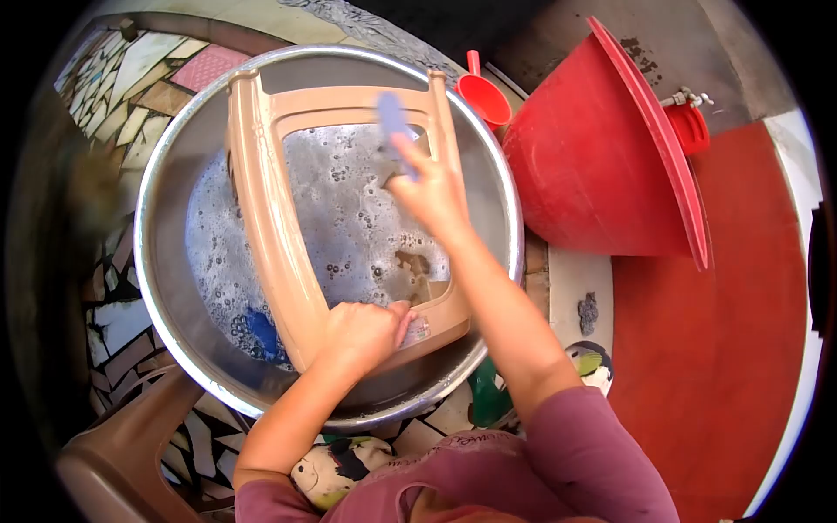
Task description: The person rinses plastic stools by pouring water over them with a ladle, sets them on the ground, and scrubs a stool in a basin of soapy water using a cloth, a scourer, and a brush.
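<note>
A beige plastic stool point(270, 209) stands tilted inside a large round metal basin point(161, 261) of soapy water point(336, 187). My left hand point(366, 333) is closed on the near end of the stool's frame, beside a small label. In my right hand point(432, 190) is a lavender brush point(390, 112), smeared by motion, held over the stool's far right part. Its bristles cannot be made out. Something blue point(264, 334) lies partly under the suds at the basin's left.
A big red tub point(584, 157) leans on its side at the right, near a tap point(689, 98). A red dipper point(482, 98) sits beside the basin. A brown plastic seat point(131, 449) is at lower left. A grey scouring pad point(588, 312) lies on the ledge.
</note>
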Demonstrator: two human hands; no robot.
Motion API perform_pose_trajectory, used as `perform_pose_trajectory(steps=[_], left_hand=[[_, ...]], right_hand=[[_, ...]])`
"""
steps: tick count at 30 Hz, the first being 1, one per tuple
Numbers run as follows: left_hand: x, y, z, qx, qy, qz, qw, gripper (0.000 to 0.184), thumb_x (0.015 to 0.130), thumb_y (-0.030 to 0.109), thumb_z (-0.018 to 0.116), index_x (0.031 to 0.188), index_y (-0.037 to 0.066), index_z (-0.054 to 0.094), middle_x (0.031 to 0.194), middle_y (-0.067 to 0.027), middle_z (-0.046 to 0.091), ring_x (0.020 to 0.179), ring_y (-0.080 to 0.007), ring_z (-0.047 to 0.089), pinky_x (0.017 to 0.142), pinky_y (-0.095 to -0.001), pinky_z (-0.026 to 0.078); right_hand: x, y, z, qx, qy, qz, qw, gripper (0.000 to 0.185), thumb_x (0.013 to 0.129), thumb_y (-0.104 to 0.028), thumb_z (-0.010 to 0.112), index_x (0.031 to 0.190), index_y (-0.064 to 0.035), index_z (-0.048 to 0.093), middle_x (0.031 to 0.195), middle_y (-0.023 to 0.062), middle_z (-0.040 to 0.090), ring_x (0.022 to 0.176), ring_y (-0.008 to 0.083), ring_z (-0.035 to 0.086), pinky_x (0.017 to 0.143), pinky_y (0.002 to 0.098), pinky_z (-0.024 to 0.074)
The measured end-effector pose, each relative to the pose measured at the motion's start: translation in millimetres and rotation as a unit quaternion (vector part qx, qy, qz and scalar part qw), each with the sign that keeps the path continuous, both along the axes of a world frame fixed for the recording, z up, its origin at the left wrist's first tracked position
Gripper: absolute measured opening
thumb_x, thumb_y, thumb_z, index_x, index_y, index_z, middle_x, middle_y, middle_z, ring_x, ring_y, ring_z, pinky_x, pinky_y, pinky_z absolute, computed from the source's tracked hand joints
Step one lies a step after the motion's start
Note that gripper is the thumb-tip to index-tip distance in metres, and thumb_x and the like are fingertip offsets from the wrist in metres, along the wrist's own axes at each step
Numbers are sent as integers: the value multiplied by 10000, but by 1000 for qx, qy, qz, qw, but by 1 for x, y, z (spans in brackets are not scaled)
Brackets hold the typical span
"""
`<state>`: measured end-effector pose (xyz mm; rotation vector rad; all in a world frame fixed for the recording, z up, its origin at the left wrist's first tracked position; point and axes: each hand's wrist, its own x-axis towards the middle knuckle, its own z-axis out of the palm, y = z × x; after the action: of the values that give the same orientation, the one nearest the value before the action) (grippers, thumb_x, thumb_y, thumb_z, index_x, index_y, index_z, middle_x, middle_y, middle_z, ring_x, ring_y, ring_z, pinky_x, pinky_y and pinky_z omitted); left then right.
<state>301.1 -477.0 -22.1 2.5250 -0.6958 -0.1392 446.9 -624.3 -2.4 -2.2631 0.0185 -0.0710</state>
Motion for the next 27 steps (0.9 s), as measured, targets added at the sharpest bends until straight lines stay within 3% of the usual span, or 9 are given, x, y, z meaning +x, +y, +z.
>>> perform_pose_trajectory(steps=[3,6,10,11,12,15,19,22,27], left_hand=[[-3,-5,0,-7,11,-11,1000,254,916,383,547,934,190,713,528,-116,594,478,-311,605,466,-436,487],[-1,-5,7,0,19,-17,1000,261,929,363,523,867,158,672,545,-119,606,499,-313,620,478,-442,494],[0,-2,9,7,12,-9,1000,281,941,338,501,800,130,628,558,-115,617,513,-306,633,483,-443,499],[1,-2,9,6,9,-6,1000,281,941,338,501,800,130,628,558,-115,617,513,-306,633,483,-443,499],[1,-3,10,-6,11,-6,1000,276,940,337,505,799,133,628,551,-114,613,507,-304,632,480,-441,499],[-3,-6,6,-11,10,-14,1000,268,937,336,510,799,139,629,540,-112,605,498,-301,628,475,-440,500],[-1,-6,5,2,9,-8,1000,265,933,341,517,801,141,631,533,-108,601,488,-299,623,472,-440,502],[-3,-2,-3,-11,-13,5,1000,275,917,396,549,986,193,722,528,-118,596,473,-310,607,462,-435,492],[-4,-7,4,4,5,-7,1000,272,916,392,551,990,194,724,534,-117,600,474,-308,607,464,-435,493]], right_hand=[[-4,-27,16,-14,31,-75,997,630,738,-46,598,1351,-187,559,891,68,712,623,95,582,577,276,488],[-3,21,-3,24,20,20,999,608,731,-131,606,1326,-250,574,940,198,700,753,223,688,698,353,526],[-10,41,8,-17,31,55,998,608,720,-154,603,1315,-279,579,1002,217,687,815,285,694,762,401,520],[-6,18,5,-12,-5,18,1000,612,721,-146,606,1325,-235,574,931,224,694,773,248,694,734,366,526],[-6,-5,12,21,11,-15,1000,613,732,-118,608,1333,-236,578,883,106,708,635,111,583,593,287,487],[2,-32,21,-11,54,-89,995,605,734,-105,606,1331,-203,583,887,98,693,621,92,566,563,280,476],[-7,41,16,-7,15,77,997,611,742,-108,606,1348,-173,562,871,133,689,668,130,595,630,288,491],[2,19,11,-3,32,45,999,612,740,-124,611,1346,-199,567,877,132,694,659,124,595,620,283,492],[4,-29,17,10,42,-57,997,620,736,-122,610,1344,-229,568,920,137,703,646,113,596,600,278,493]])
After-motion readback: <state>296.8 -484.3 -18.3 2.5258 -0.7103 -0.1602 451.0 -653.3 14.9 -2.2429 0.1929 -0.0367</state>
